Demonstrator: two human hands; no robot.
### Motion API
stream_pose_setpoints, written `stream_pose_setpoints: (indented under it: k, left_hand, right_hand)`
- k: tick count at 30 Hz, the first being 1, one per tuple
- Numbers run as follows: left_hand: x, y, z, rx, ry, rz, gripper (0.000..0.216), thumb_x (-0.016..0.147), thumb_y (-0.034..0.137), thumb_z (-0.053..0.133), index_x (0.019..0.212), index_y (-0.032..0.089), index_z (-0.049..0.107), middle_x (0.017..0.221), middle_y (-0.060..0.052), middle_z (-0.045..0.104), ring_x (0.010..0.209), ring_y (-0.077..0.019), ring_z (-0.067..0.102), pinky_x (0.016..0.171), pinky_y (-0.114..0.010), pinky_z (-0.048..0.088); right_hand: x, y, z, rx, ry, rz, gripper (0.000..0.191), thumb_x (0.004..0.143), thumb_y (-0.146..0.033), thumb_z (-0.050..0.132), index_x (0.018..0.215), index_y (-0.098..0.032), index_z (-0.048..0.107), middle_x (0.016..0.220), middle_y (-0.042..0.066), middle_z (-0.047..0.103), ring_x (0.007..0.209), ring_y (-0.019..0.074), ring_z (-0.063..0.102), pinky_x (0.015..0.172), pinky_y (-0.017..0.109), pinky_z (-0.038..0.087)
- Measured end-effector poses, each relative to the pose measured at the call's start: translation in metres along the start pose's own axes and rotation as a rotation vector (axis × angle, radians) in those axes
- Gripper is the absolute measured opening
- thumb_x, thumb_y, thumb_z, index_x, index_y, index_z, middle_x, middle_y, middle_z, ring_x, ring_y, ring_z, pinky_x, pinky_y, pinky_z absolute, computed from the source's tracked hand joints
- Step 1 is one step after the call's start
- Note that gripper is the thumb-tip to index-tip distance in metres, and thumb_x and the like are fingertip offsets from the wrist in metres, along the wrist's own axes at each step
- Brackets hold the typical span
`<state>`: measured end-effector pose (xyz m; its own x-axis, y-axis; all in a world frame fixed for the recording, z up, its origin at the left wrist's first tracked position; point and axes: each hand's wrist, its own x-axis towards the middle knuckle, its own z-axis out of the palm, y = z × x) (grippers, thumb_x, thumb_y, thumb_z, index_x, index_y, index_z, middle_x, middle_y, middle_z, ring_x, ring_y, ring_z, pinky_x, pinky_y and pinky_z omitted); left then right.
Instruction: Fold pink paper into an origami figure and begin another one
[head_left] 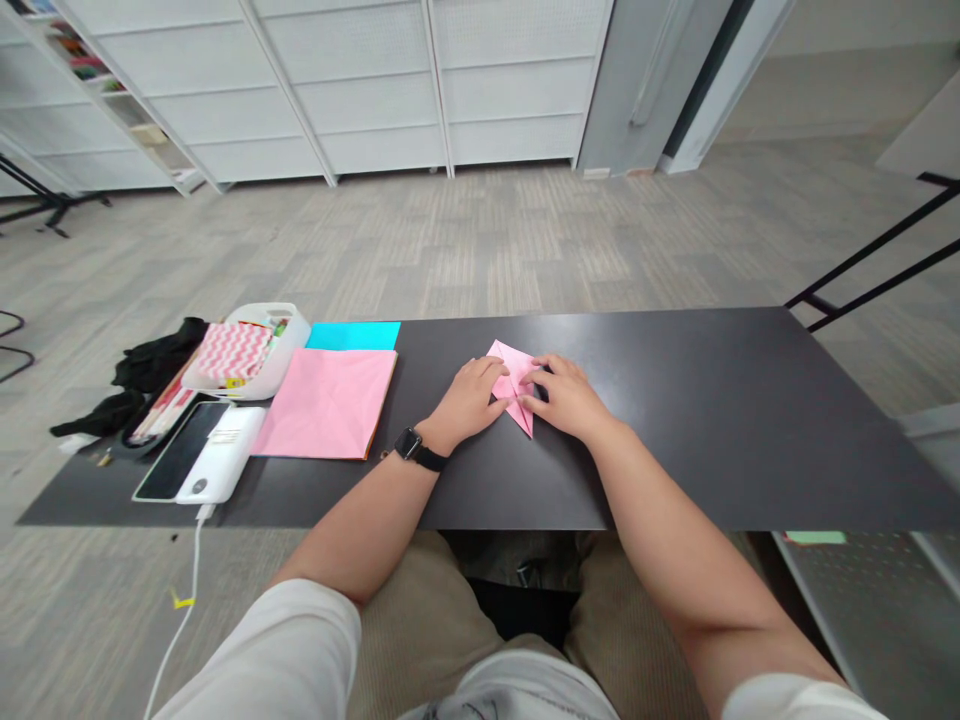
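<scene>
A small folded pink paper lies on the black table, shaped into a pointed diamond. My left hand, with a black watch on its wrist, presses down on the paper's left side with curled fingers. My right hand pinches and presses its right side, fingertips meeting near the centre fold. Both hands touch the paper, and parts of it are hidden beneath them.
A stack of pink paper sheets lies to the left, with a cyan sheet behind it. Further left are a white tray with patterned paper, a phone, a white power bank and black cloth.
</scene>
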<state>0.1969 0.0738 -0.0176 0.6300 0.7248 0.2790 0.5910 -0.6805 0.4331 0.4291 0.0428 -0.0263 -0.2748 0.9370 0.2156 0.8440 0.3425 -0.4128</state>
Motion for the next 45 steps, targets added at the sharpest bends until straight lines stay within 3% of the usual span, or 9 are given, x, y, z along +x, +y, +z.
stream_pose_setpoints:
  k: [4, 9, 17, 32, 38, 45]
  left_hand:
    - [0.001, -0.002, 0.000, 0.051, -0.009, -0.064, 0.026, 0.097, 0.041, 0.071, 0.115, 0.023, 0.066, 0.124, -0.009, 0.069, 0.121, -0.0289, 0.063, 0.122, -0.057, 0.041]
    - [0.001, -0.001, 0.000, 0.062, -0.056, -0.030, 0.019, 0.106, 0.030, 0.055, 0.107, 0.027, 0.074, 0.119, -0.004, 0.074, 0.120, -0.0256, 0.063, 0.126, -0.059, 0.032]
    - [0.001, 0.000, -0.006, 0.021, -0.123, -0.015, 0.015, 0.098, 0.027, 0.065, 0.102, 0.031, 0.078, 0.111, 0.000, 0.078, 0.115, -0.0252, 0.065, 0.129, -0.063, 0.025]
    - [-0.001, -0.014, -0.007, -0.006, -0.158, -0.076, 0.039, 0.093, 0.036, 0.074, 0.131, 0.031, 0.067, 0.154, -0.006, 0.062, 0.146, -0.0312, 0.051, 0.130, -0.071, 0.018]
    - [0.001, -0.017, -0.011, 0.008, -0.197, -0.039, 0.041, 0.093, 0.036, 0.072, 0.133, 0.029, 0.065, 0.160, -0.008, 0.057, 0.157, -0.0360, 0.040, 0.130, -0.075, 0.011]
    - [0.003, -0.019, -0.004, 0.080, -0.151, -0.059, 0.047, 0.094, 0.039, 0.070, 0.139, 0.027, 0.063, 0.168, -0.009, 0.046, 0.160, -0.0380, 0.034, 0.132, -0.072, 0.015]
  right_hand:
    - [0.001, -0.001, 0.002, -0.013, 0.005, 0.003, 0.019, 0.094, -0.041, 0.075, 0.107, -0.028, 0.080, 0.137, 0.010, 0.064, 0.131, 0.0344, 0.057, 0.116, 0.056, 0.041]
    - [0.003, 0.001, -0.001, 0.015, 0.011, 0.005, 0.016, 0.092, -0.031, 0.075, 0.107, -0.028, 0.081, 0.130, 0.008, 0.067, 0.125, 0.0321, 0.059, 0.112, 0.053, 0.045]
    - [0.002, 0.001, -0.003, 0.053, -0.082, -0.042, 0.019, 0.091, -0.029, 0.077, 0.108, -0.032, 0.082, 0.126, 0.006, 0.070, 0.122, 0.0305, 0.060, 0.111, 0.053, 0.045]
    - [0.001, 0.000, -0.004, 0.068, -0.088, -0.031, 0.022, 0.089, -0.028, 0.080, 0.110, -0.032, 0.081, 0.127, 0.006, 0.067, 0.123, 0.0305, 0.060, 0.112, 0.052, 0.045]
    - [0.001, -0.003, -0.006, 0.057, -0.101, -0.018, 0.022, 0.089, -0.028, 0.079, 0.111, -0.031, 0.081, 0.127, 0.007, 0.067, 0.123, 0.0313, 0.059, 0.112, 0.053, 0.045]
    - [0.000, -0.002, -0.003, 0.020, -0.074, -0.015, 0.028, 0.092, -0.030, 0.077, 0.119, -0.033, 0.080, 0.129, 0.008, 0.066, 0.125, 0.0311, 0.057, 0.112, 0.051, 0.043]
